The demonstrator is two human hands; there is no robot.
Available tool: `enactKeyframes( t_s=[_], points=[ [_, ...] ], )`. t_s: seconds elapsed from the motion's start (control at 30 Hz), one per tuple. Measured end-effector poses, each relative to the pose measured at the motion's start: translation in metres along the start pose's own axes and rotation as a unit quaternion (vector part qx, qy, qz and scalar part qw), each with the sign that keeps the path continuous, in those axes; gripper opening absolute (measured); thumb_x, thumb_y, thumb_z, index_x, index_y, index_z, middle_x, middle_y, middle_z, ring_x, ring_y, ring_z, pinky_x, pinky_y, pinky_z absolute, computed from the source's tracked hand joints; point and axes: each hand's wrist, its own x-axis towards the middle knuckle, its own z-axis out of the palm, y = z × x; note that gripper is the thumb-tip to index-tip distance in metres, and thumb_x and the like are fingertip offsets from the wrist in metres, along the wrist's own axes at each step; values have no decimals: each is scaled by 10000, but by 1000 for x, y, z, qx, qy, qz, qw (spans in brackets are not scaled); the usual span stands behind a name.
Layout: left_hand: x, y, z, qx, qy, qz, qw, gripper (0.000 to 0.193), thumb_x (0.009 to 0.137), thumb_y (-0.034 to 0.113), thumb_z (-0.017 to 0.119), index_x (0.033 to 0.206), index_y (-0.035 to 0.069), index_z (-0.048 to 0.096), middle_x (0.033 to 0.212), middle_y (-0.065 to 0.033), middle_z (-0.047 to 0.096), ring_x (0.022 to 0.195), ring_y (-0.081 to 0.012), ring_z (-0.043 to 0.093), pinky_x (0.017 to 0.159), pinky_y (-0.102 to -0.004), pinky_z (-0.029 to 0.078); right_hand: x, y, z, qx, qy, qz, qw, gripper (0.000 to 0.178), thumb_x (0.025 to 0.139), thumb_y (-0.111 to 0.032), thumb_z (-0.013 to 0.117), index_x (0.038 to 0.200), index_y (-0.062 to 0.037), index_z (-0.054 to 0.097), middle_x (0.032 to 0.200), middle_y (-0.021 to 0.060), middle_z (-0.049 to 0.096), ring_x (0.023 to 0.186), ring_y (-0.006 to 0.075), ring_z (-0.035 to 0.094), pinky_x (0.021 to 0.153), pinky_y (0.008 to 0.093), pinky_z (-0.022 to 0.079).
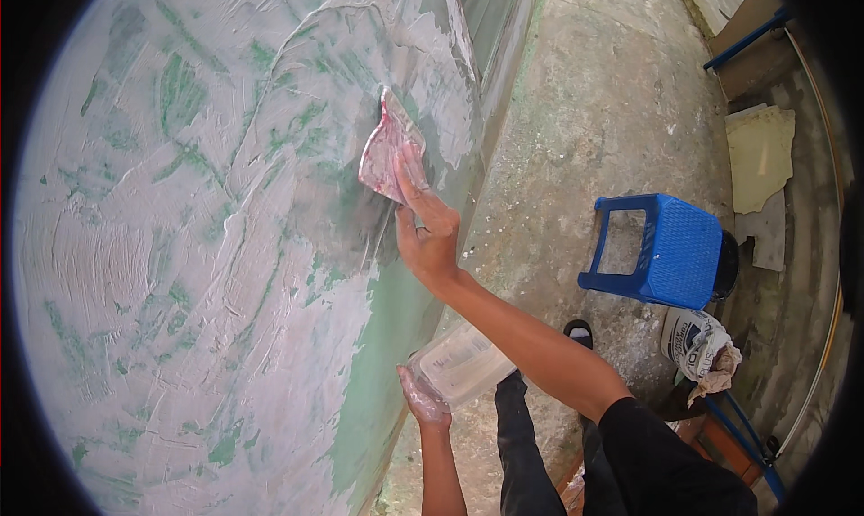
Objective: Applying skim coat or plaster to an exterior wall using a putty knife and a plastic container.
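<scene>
black sleeve (666, 457) nearest; pink sheet (382, 147) held under right hand (430, 239); left hand (421, 395) grips tub (466, 363).

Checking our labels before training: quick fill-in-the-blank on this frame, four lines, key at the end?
1. Of the sheet and the tub, the left hand holds the ____.
2. Of wall and stool, the sheet in the right hand is nearer the ____.
3. The stool's colour is ____.
4. Where no white coat covers it, the wall is coloured ____.

Missing words: tub; wall; blue; green.
</scene>
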Motion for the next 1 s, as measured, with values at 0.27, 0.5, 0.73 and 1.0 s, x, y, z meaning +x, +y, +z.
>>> enactKeyframes(
  t_s=[0.27,0.5,0.73,1.0],
  points=[
    [4,11,13,-2,26,-30,999,694,981,616,349,1350,39,462,1356,-157,511,1264,-317,475,1083,-443,360,-48,-8,-37,61,-24,-57,996,619,749,195,523,1323,-31,579,1397,214,511,1319,372,470,1051,397,444],
    [10,7,13,3,-19,-22,1000,671,982,616,345,1333,56,461,1347,-156,507,1256,-325,474,1082,-455,364,27,-1,1,8,28,-78,997,661,751,199,526,1372,-26,530,1387,183,536,1316,380,466,1062,376,424],
    [14,7,18,-7,0,-38,999,680,983,613,351,1318,39,498,1328,-142,544,1236,-304,503,1070,-432,377,-33,0,-34,53,-34,-59,996,609,767,178,517,1327,-52,581,1332,190,576,1299,389,483,1089,408,412],
    [16,-1,24,10,-10,-44,999,716,978,624,348,1385,41,429,1379,-146,487,1268,-315,464,1081,-447,354,-11,28,-9,47,-23,78,996,639,771,204,505,1360,-38,545,1389,196,532,1331,324,470,1079,350,399]
  ],
)
